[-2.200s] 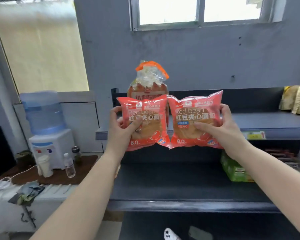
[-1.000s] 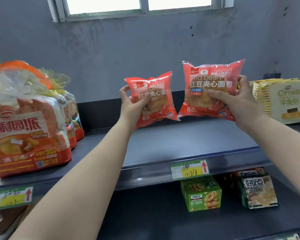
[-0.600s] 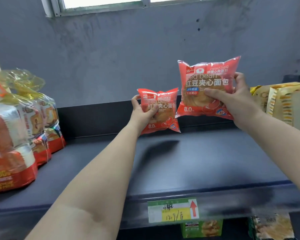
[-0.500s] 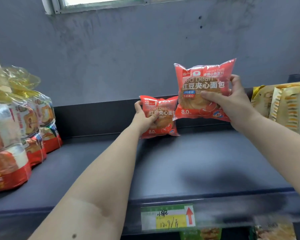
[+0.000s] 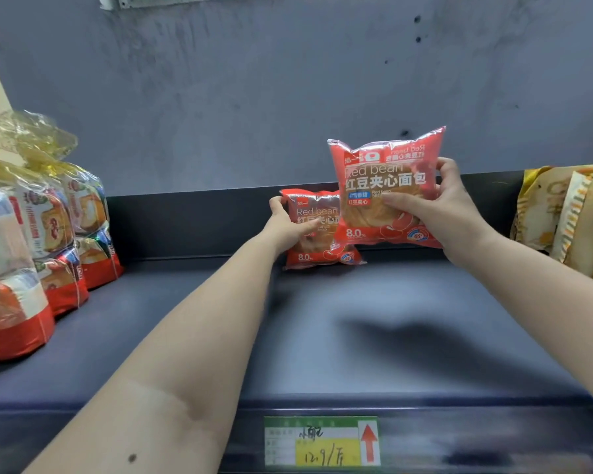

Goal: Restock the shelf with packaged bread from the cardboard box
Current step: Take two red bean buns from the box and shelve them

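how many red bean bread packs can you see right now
2. One stands on the shelf by its back wall, held by the left hand; the other is held up in the right hand.

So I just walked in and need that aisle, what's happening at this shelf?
A person is stocking red bean bread. The left hand grips one pack upright at the back of the shelf, its bottom edge on or just above the surface. The right hand holds a second pack above, not yet placed.
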